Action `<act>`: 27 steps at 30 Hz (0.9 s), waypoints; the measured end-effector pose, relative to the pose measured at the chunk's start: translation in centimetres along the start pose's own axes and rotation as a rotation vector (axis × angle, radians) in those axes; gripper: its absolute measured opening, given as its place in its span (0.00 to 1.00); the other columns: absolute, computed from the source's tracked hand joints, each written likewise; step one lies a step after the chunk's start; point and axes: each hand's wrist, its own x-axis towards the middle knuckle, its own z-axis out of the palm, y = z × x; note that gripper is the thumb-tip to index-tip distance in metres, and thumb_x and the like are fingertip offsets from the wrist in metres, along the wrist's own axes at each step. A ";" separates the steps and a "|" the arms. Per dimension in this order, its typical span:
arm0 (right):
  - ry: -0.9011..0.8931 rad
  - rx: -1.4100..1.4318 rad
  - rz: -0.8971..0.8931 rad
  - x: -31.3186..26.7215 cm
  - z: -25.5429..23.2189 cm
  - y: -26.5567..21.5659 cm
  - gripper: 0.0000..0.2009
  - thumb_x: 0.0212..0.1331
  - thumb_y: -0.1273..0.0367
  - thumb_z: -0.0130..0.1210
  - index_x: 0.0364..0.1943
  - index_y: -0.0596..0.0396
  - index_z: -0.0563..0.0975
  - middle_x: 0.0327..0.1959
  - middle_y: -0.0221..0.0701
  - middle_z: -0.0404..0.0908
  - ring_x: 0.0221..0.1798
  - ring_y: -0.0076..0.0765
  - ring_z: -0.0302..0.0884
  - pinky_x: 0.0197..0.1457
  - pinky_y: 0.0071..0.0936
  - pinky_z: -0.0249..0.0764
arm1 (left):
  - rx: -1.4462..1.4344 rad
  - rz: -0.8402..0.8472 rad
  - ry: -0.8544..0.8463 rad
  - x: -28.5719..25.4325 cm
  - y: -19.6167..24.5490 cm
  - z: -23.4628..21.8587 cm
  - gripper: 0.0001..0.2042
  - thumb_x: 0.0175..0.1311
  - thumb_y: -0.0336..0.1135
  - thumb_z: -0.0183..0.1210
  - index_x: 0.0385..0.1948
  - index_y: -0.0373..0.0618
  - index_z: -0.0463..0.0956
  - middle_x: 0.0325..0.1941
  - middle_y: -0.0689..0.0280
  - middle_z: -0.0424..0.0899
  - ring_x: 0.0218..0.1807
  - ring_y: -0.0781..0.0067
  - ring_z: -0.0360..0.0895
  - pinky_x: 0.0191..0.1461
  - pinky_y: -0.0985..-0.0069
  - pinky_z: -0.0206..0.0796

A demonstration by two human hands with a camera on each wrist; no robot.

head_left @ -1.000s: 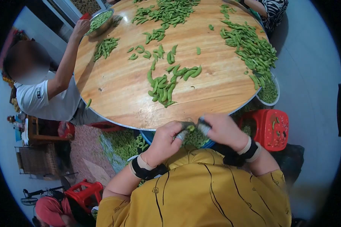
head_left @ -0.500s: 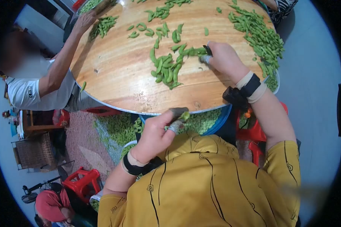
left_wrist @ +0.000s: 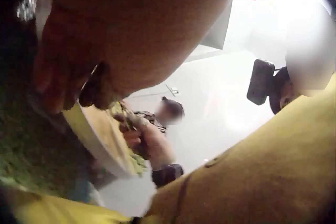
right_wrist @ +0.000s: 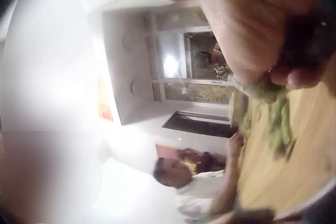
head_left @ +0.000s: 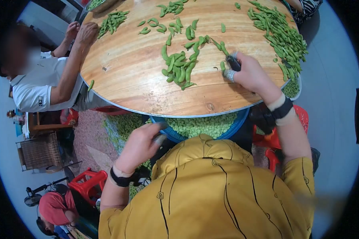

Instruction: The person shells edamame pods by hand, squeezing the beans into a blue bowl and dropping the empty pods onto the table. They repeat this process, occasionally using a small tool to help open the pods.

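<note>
My right hand point(head_left: 253, 75) is over the round wooden table point(head_left: 127, 75), with dark and grey coverings on its finger and thumb. A green edamame pod point(head_left: 222, 65) is pinched at their tips. Other pods point(head_left: 179, 67) lie in a loose heap to its left. My left hand point(head_left: 139, 145) hovers off the table edge, left of a blue basin point(head_left: 243, 119) of shelled beans point(head_left: 203, 127). Its fingers are loosely bent, with nothing visible in them. In the right wrist view, a blurred bunch of pods point(right_wrist: 279, 121) lies beyond the fingers.
A bigger pod pile point(head_left: 275, 36) lines the table's right side, above a white tub point(head_left: 294, 88) of beans. A person in a white shirt point(head_left: 48, 83) sits at the left, hands by a small pile point(head_left: 113, 22). Red stools point(head_left: 87, 183) stand below; another person crouches at lower left.
My right hand reached from the basin to the pods, then drew one slightly back toward me. My left hand moved left and down; the green piece at its fingertips is gone.
</note>
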 end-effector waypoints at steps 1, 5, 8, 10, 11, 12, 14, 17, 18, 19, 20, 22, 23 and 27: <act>-0.185 0.358 0.224 -0.9 -0.1 -0.8 0.11 0.52 0.67 0.61 0.32 0.60 0.74 0.18 0.31 0.75 0.18 0.30 0.73 0.22 0.28 0.68 | -0.143 0.024 0.024 1.3 2.0 0.0 0.11 0.60 0.30 0.55 0.43 0.37 0.75 0.37 0.53 0.80 0.40 0.54 0.78 0.43 0.69 0.69; -0.333 0.970 0.234 -5.0 1.6 -2.5 0.10 0.56 0.67 0.59 0.40 0.55 0.76 0.22 0.21 0.74 0.18 0.14 0.65 0.20 0.14 0.61 | -0.878 -0.039 -0.099 6.3 5.7 2.3 0.14 0.68 0.35 0.49 0.49 0.37 0.71 0.41 0.61 0.81 0.40 0.71 0.79 0.40 0.75 0.70; -0.323 1.012 0.201 -7.1 1.6 -3.0 0.10 0.57 0.68 0.59 0.42 0.53 0.77 0.25 0.18 0.76 0.21 0.11 0.65 0.22 0.12 0.60 | -1.387 -0.189 -0.266 7.7 5.8 2.8 0.13 0.69 0.37 0.49 0.48 0.39 0.71 0.39 0.60 0.80 0.38 0.69 0.78 0.35 0.78 0.69; -0.280 0.883 0.156 -7.9 1.2 -2.5 0.11 0.56 0.69 0.60 0.43 0.54 0.78 0.26 0.18 0.77 0.21 0.10 0.65 0.23 0.11 0.61 | -1.567 -0.244 -0.359 8.0 4.7 3.8 0.13 0.69 0.38 0.50 0.47 0.40 0.71 0.37 0.59 0.80 0.36 0.69 0.78 0.33 0.79 0.68; -0.315 0.905 0.124 -8.1 1.2 -2.2 0.11 0.57 0.69 0.59 0.44 0.54 0.78 0.26 0.17 0.77 0.21 0.10 0.64 0.23 0.11 0.61 | -1.712 -0.158 -0.478 8.2 3.8 4.6 0.12 0.68 0.38 0.50 0.46 0.40 0.71 0.35 0.59 0.80 0.33 0.69 0.78 0.31 0.79 0.68; -0.310 0.909 0.123 -8.2 1.2 -2.0 0.11 0.57 0.69 0.59 0.44 0.54 0.78 0.26 0.17 0.77 0.21 0.10 0.64 0.23 0.11 0.61 | -1.856 -0.066 -0.601 8.4 3.6 4.8 0.11 0.68 0.37 0.51 0.44 0.40 0.71 0.34 0.59 0.80 0.30 0.70 0.77 0.29 0.80 0.67; -0.391 0.965 0.087 -8.3 1.2 -1.8 0.10 0.57 0.70 0.58 0.44 0.54 0.78 0.27 0.17 0.77 0.21 0.10 0.64 0.23 0.11 0.61 | -1.791 -0.105 -0.585 8.0 3.7 4.6 0.11 0.67 0.37 0.51 0.44 0.41 0.71 0.33 0.59 0.80 0.28 0.71 0.76 0.29 0.80 0.67; -0.318 0.911 0.153 -8.4 2.2 -2.0 0.14 0.60 0.68 0.56 0.50 0.55 0.74 0.30 0.20 0.77 0.21 0.11 0.66 0.22 0.12 0.62 | -1.603 -0.147 -0.374 7.7 4.5 4.0 0.10 0.66 0.35 0.53 0.44 0.41 0.71 0.32 0.60 0.80 0.25 0.73 0.76 0.28 0.81 0.67; -0.259 0.865 0.228 -8.5 2.5 -2.1 0.17 0.61 0.68 0.55 0.53 0.56 0.72 0.31 0.21 0.77 0.21 0.12 0.67 0.21 0.12 0.63 | -1.473 -0.151 -0.192 7.5 4.9 3.6 0.09 0.65 0.34 0.54 0.43 0.42 0.72 0.31 0.61 0.80 0.25 0.74 0.76 0.28 0.81 0.67; -0.242 0.822 0.204 -8.7 2.7 -2.1 0.18 0.63 0.70 0.49 0.57 0.57 0.67 0.32 0.25 0.76 0.21 0.14 0.68 0.21 0.13 0.67 | -1.413 -0.200 -0.096 7.5 5.7 3.0 0.08 0.64 0.32 0.54 0.43 0.42 0.73 0.31 0.63 0.81 0.25 0.76 0.76 0.29 0.81 0.68; -0.241 0.823 0.202 -8.9 2.7 -2.3 0.18 0.63 0.70 0.49 0.57 0.57 0.67 0.32 0.25 0.76 0.21 0.14 0.68 0.21 0.13 0.67 | -1.411 -0.199 -0.096 7.5 5.8 3.0 0.08 0.64 0.32 0.54 0.43 0.42 0.73 0.31 0.63 0.81 0.25 0.76 0.76 0.29 0.81 0.68; -0.273 0.810 0.178 -9.4 2.3 -3.0 0.18 0.62 0.73 0.44 0.58 0.58 0.65 0.31 0.27 0.75 0.21 0.16 0.69 0.22 0.14 0.69 | -1.262 -0.222 -0.012 7.6 5.7 3.1 0.08 0.64 0.31 0.54 0.43 0.42 0.73 0.32 0.63 0.81 0.26 0.78 0.76 0.29 0.82 0.68; -0.276 0.790 0.154 -9.4 2.2 -3.2 0.20 0.60 0.75 0.41 0.58 0.59 0.64 0.31 0.29 0.75 0.21 0.17 0.70 0.22 0.16 0.71 | -1.261 -0.222 -0.013 7.7 5.7 3.3 0.08 0.64 0.31 0.54 0.43 0.42 0.73 0.32 0.63 0.81 0.26 0.78 0.76 0.29 0.82 0.68; -0.305 0.802 0.106 -9.4 2.1 -3.3 0.22 0.59 0.75 0.42 0.59 0.57 0.64 0.31 0.28 0.76 0.21 0.16 0.70 0.22 0.16 0.71 | -1.181 -0.136 0.017 8.0 5.8 4.5 0.07 0.64 0.28 0.53 0.42 0.41 0.73 0.32 0.66 0.81 0.28 0.81 0.75 0.30 0.83 0.67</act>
